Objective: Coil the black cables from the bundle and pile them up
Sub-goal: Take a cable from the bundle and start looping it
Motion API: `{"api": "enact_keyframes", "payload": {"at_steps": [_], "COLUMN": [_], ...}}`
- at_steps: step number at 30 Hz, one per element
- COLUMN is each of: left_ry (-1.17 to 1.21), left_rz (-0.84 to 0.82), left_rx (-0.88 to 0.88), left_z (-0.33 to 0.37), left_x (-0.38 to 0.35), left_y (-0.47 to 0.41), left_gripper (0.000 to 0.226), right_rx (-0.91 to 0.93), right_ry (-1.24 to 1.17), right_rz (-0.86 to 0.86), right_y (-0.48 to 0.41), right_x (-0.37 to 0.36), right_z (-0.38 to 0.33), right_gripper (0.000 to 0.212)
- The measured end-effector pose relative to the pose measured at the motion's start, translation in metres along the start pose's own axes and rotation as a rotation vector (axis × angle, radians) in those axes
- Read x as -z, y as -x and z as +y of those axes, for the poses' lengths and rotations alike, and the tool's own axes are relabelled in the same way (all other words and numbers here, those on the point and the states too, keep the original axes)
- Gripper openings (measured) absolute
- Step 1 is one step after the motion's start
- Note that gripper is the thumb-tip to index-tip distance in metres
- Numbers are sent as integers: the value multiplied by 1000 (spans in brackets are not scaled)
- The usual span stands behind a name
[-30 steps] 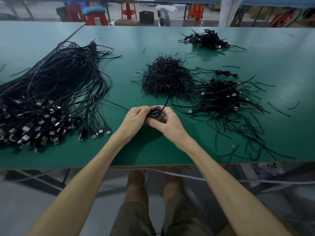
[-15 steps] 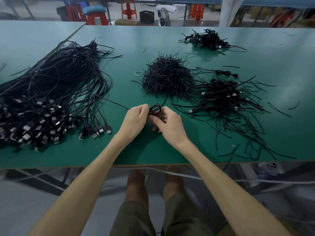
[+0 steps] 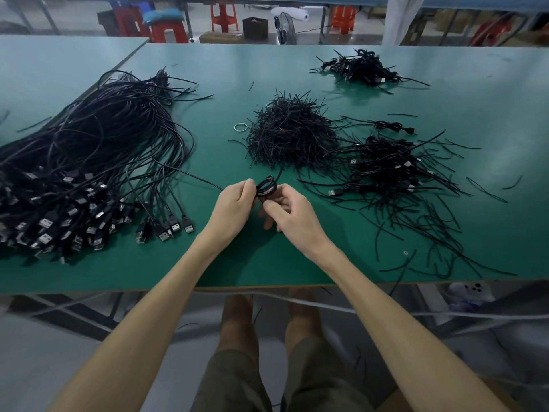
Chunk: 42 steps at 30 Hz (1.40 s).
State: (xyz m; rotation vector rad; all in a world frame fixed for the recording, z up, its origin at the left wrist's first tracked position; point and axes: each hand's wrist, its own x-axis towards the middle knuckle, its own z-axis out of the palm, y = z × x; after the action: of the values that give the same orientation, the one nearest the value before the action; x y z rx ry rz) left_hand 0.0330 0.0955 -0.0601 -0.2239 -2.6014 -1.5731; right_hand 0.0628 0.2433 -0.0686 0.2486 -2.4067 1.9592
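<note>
Coil (image 3: 266, 188): left hand (image 3: 234, 208) clamps it, right hand (image 3: 292, 214) pinches its near edge | coiled pile (image 3: 386, 166) lies right of coil, slightly beyond | right hand nearer imo

The desk (image 3: 231, 263) has a smooth, matt green top that takes a dull sheen from the light farther back. Its front edge shows a brownish, wood-like strip. The black cables (image 3: 104, 138) of the bundle wear smooth, plastic-looking jackets with a faint gloss. Their USB plugs (image 3: 175, 226) have bright metal shells set in black moulded plastic grips. The coiled cable (image 3: 266, 187) has the same slightly shiny jacket. The heap of short black ties (image 3: 292, 135) looks thin and matt. The stools (image 3: 224, 16) behind are glossy red plastic. The shorts (image 3: 312, 379) are matt olive cloth.
</note>
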Motion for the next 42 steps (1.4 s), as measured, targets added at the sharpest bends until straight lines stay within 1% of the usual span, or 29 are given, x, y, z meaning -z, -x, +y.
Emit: {"api": "enact_keyframes", "payload": {"at_steps": [4,13,18,22,28,34,36,38,39,42], "left_ry": [0,-73,-75,-56,-57,-109,-104,-61,-35,-41], "left_rz": [-6,-10,2,2,-12,8,28,29,33,57], "left_rx": [-4,-16,-14,-10,-29,-81,-91,-93,-88,-96], "left_z": [-1,-5,-6,-5,-6,-9,-9,-7,-6,-4], "left_x": [-1,0,-1,0,-1,1,1,0,0,0], "left_y": [0,-5,-6,-5,-5,-4,-4,-4,-3,-2], "left_gripper": [40,42,43,42,46,59,52,33,27,22], "right_rx": [8,30,7,-7,-2,24,24,20,17,14], "right_ry": [28,56,-27,-29,23,53,52,50,50,44], "right_rz": [-3,5,-22,-15,56,134,148,158,163,176], "right_y": [0,-5,-5,-5,-5,-4,-4,-5,-4,-5], "right_x": [-1,1,3,2,-1,1,1,1,1,2], "right_z": [-1,1,0,0,3,3,2,1,1,0], "right_gripper": [21,3,3,3,5,10,11,11,11,9]}}
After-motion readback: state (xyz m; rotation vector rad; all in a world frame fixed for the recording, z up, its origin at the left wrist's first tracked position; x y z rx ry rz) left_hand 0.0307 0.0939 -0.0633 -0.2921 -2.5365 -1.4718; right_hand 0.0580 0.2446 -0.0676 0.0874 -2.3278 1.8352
